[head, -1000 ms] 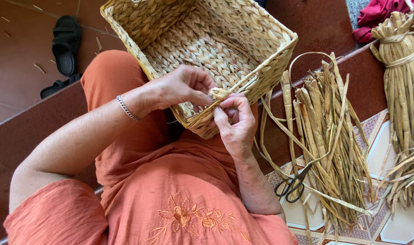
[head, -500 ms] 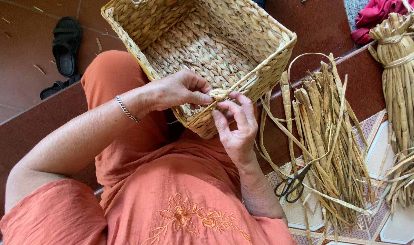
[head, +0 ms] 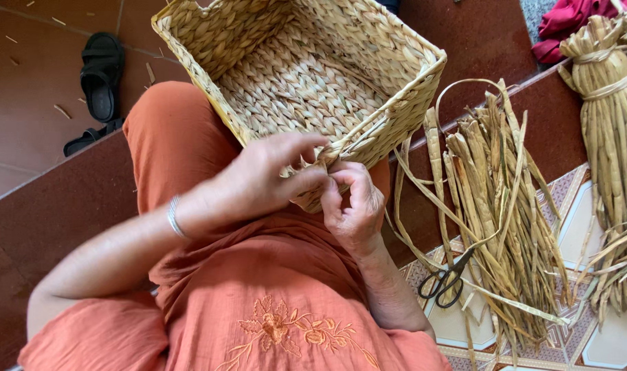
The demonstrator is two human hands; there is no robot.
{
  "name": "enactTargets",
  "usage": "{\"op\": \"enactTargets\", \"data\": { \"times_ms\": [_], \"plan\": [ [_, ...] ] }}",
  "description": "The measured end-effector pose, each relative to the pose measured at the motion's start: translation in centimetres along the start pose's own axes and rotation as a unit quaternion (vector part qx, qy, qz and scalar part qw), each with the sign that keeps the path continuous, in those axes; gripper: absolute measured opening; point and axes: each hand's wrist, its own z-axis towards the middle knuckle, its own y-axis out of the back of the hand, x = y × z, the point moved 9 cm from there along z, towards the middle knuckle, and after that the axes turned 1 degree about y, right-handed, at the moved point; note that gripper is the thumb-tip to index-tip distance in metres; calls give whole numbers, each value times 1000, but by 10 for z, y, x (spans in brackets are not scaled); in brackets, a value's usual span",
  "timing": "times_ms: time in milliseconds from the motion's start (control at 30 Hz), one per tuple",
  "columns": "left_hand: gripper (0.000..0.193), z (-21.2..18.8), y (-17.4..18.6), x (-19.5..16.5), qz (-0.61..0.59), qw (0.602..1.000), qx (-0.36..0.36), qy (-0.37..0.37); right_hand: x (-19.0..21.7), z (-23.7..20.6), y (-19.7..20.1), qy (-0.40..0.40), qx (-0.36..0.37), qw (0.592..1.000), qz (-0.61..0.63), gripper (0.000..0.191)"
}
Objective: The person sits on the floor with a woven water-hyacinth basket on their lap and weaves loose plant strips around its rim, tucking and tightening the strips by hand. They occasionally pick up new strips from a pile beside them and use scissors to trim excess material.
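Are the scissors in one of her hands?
No, the scissors lie on the tiled floor beside the reeds, while both hands work the basket corner.

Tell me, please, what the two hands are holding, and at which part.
Both the left hand and the right hand grip the woven basket at its near corner rim, pinching a straw strand there.

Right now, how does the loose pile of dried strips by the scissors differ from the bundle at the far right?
The loose pile lies fanned out and untied; the tied bundle is bound with a strip near its top. The pile's strips look thinner, the bundle's thicker. Both are tan dried plant fibre.
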Motion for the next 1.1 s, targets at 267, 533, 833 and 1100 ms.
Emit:
{"op": "enactTargets", "data": {
  "times_ms": [267, 533, 833, 1100],
  "plan": [
    [36, -21, -10, -16, 114, 987, -98, -64, -25, -26, -11, -58, -3, 996, 69, 12],
    [36, -20, -4, -11, 83, 991, -99, -22, -73, -39, -45, -219, 126, 928, 274, 41],
    [22, -27, -6, -22, 138, 980, -124, -71, -40, -37, -42, -110, 35, 978, 173, 27],
    [28, -27, -6, -22, 124, 982, -112, -92, -15, -34, -42, 0, -2, 997, 80, 23]
  ]
}}
